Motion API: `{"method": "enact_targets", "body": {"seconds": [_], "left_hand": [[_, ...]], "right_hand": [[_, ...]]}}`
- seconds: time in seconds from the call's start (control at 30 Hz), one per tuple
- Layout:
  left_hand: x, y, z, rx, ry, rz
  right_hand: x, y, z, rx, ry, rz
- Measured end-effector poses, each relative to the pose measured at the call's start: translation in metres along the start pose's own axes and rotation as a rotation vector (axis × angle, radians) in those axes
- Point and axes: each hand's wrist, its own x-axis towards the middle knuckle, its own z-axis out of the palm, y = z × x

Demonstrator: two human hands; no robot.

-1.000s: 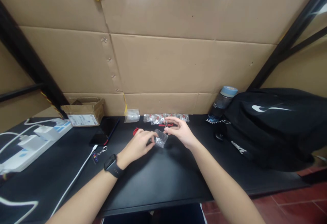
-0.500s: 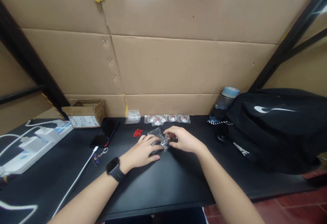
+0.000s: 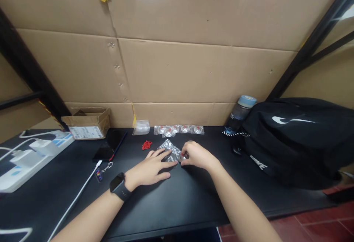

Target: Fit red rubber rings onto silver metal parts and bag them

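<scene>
My left hand (image 3: 155, 167) lies spread over a small clear plastic bag (image 3: 167, 145), its fingertips pressing the crinkled film to the table. My right hand (image 3: 195, 156) is closed at the bag's right edge, fingers and thumb pinching a small round shiny piece with a red part (image 3: 183, 156). My fingers cover most of that piece, and I cannot tell how far it is inside the bag. A small bundle of red cords (image 3: 146, 145) lies up and left of the bag. Several bagged round silver pieces with red centres (image 3: 184, 128) lie in a row behind.
A bottle (image 3: 239, 113) and black bag (image 3: 298, 139) stand right. A clear packet (image 3: 141, 127) lies by the cardboard wall. Left are an open carton (image 3: 87, 131), a phone (image 3: 107, 147) on a white cable, a keychain (image 3: 99, 175) and a power strip (image 3: 30, 166).
My right hand has drawn its fingers in tighter around the round piece, which shows less. My left hand has flattened and spread over the bag. The view has shifted slightly.
</scene>
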Motion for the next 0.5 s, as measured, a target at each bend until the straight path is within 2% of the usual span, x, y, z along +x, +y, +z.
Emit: {"method": "enact_targets", "body": {"seconds": [0.17, 0.37, 0.5], "left_hand": [[0.0, -0.001, 0.002, -0.01, -0.007, 0.006], [0.001, -0.001, 0.002, 0.003, -0.014, 0.006], [0.003, 0.0, 0.0, 0.007, -0.058, 0.015]], "right_hand": [[0.006, 0.0, 0.008, 0.017, 0.043, -0.056], [0.006, 0.008, 0.008, 0.124, -0.017, -0.162], [0.012, 0.008, 0.016, 0.114, 0.078, -0.151]]}}
